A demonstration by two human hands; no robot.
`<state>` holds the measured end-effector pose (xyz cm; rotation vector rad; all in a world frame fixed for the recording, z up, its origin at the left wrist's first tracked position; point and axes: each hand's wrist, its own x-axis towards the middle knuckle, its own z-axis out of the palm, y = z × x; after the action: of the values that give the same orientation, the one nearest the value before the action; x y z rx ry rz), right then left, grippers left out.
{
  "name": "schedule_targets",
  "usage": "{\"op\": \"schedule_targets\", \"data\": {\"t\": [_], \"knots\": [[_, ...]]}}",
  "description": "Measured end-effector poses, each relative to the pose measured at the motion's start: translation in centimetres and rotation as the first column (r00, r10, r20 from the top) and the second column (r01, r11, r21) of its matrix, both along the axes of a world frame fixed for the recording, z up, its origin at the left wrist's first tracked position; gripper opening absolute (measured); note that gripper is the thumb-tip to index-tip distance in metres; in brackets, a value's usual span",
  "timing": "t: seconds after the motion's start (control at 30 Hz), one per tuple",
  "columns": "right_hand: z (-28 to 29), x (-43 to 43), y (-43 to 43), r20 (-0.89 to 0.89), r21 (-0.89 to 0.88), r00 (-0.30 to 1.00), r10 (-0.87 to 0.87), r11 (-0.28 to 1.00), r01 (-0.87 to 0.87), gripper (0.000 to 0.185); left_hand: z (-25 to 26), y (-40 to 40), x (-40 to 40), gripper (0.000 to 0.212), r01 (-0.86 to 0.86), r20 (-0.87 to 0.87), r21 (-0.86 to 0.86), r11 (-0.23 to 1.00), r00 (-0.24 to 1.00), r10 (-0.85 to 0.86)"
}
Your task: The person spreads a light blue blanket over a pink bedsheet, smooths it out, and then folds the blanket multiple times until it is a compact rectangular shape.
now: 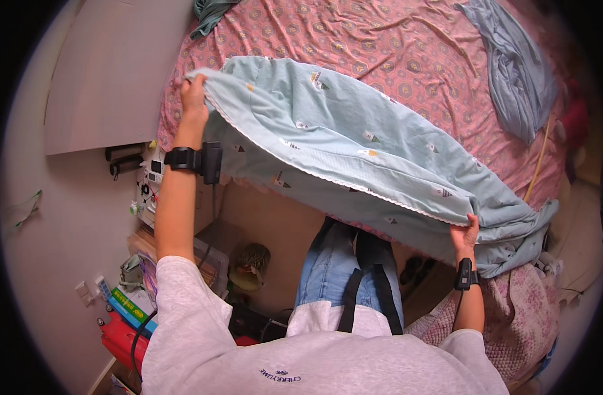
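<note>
A pale green printed fabric cover (331, 128) with a white scalloped trim is stretched between both hands over the near side of a bed. My left hand (194, 98) grips its upper left corner. Farther down the same trimmed edge, my right hand (464, 234) holds the fabric at the right. Behind the cover lies a pink patterned bedsheet (380, 44), wrinkled in places. Part of the green cover is bunched to the right of my right hand, above a quilted floral cloth (518, 316).
A grey-blue cloth (521, 74) lies at the bed's far right, a dark green cloth (210, 17) at its far left. On the left are a wall, a red suitcase (121, 333) and a clear plastic bin (215, 261). A waste basket (252, 266) stands on the floor.
</note>
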<state>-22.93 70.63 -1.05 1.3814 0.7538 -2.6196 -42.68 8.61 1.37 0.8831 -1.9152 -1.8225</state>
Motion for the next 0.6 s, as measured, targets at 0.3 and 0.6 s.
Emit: {"op": "schedule_targets", "data": {"t": [0.3, 0.6], "knots": [[2.0, 10.1, -4.5, 0.22, -0.312, 0.943, 0.249, 0.934, -0.173, 0.042, 2.1, -5.2, 9.3, 0.022, -0.03, 0.151, -0.397, 0.917, 0.984, 0.098], [-4.4, 12.8, -5.4, 0.367, -0.374, 0.557, 0.746, 0.666, -0.646, 0.027, -10.3, -15.6, 18.1, 0.029, 0.02, 0.63, -0.378, 0.925, 0.738, 0.242]]}}
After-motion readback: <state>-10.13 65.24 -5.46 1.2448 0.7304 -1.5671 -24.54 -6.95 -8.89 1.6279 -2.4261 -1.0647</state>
